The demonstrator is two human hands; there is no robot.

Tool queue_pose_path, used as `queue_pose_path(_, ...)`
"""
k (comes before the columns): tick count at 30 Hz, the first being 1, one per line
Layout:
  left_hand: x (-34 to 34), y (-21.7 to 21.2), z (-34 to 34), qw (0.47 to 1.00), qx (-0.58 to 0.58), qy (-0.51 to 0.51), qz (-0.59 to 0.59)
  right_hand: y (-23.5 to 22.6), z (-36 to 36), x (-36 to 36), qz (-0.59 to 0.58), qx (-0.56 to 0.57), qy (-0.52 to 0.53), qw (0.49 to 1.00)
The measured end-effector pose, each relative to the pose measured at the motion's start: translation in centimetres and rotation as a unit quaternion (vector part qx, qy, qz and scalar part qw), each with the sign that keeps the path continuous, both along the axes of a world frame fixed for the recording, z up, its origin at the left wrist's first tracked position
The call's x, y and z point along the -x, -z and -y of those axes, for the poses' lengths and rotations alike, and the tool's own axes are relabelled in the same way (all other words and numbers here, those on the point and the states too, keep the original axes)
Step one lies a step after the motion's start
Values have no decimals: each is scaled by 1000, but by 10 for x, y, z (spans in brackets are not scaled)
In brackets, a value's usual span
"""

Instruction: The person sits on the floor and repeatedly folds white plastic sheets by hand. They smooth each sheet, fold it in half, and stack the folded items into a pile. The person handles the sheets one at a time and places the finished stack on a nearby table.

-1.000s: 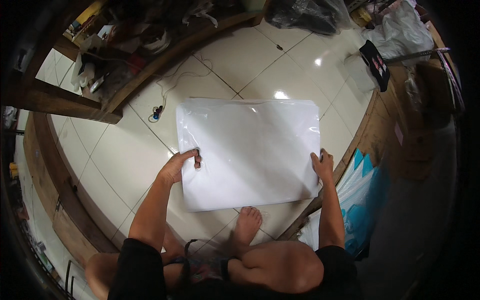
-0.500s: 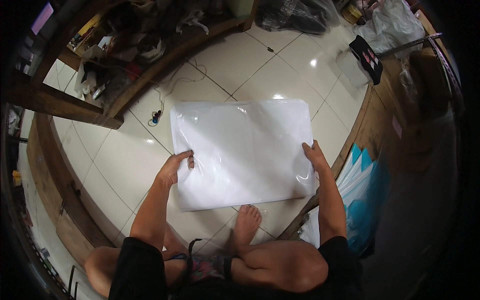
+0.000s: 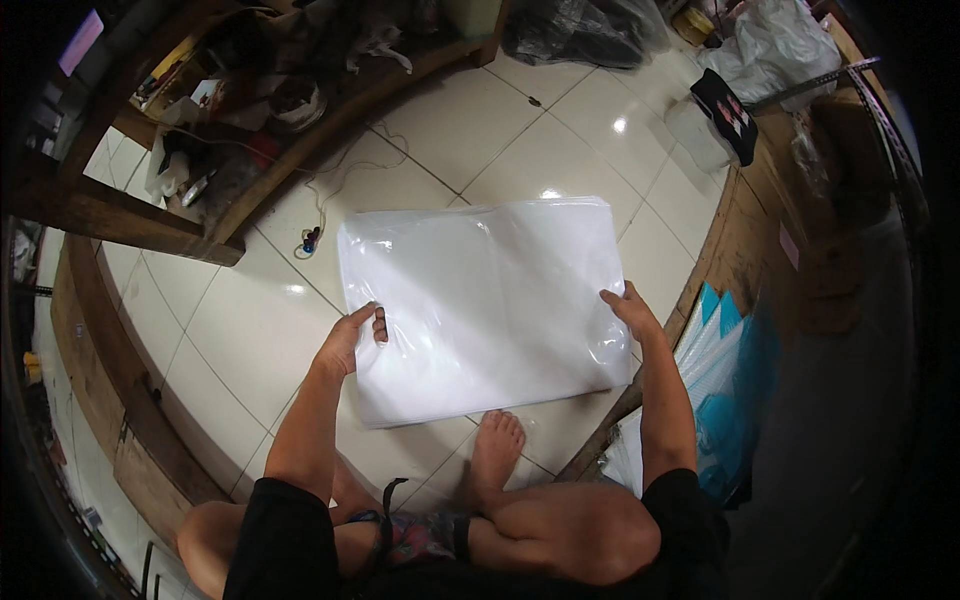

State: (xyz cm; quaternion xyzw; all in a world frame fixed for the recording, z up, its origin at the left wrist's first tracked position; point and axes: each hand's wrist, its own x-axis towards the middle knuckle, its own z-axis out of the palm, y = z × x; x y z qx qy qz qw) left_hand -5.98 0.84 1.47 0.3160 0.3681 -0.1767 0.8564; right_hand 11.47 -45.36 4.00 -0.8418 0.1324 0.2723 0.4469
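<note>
A flat, glossy stack of white plastic sheets or bags is held up in front of me, above the floor tiles. My left hand grips its left side; the thumb lies on top and the fingertips show through an oval hole there, like a bag handle. At the opposite side my right hand pinches the edge, thumb on top and the other fingers hidden below. The edges at the left look layered. My bare foot rests on the tiles by the near edge.
White-blue plastic packs lie right of my right forearm, near a wooden ledge. A wooden shelf with clutter stands far left, a thin cord below it. Dark plastic bags and a translucent tub sit at the back.
Both hands keep their hold on the stack, which has barely shifted. The whole view has moved slightly.
</note>
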Motion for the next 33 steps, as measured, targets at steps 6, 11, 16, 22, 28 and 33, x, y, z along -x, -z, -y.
queue_pose_path(6, 1, 2, 1, 1000, -16, -7, -6, -14, -17, 11, 140, 126, -114, 975)
queue_pose_path(11, 4, 2, -3, 1000, -8, 1, -4, -65, -100, 53, 268, 242, -170, 917)
queue_pose_path(16, 2, -2, 2, 1000, 5, -2, -14, -41, -190, 105, 192, 309, -334, 870)
queue_pose_path(22, 5, -6, 3, 1000, 15, 9, -2, -3, -148, 76, 338, 213, -133, 907)
queue_pose_path(28, 6, -19, 7, 1000, 13, -2, 0, 1, -112, 27, -48, -39, -81, 995)
queue_pose_path(33, 1, -35, 23, 998, 47, -34, 23, -20, -126, 20, -29, 50, -132, 989)
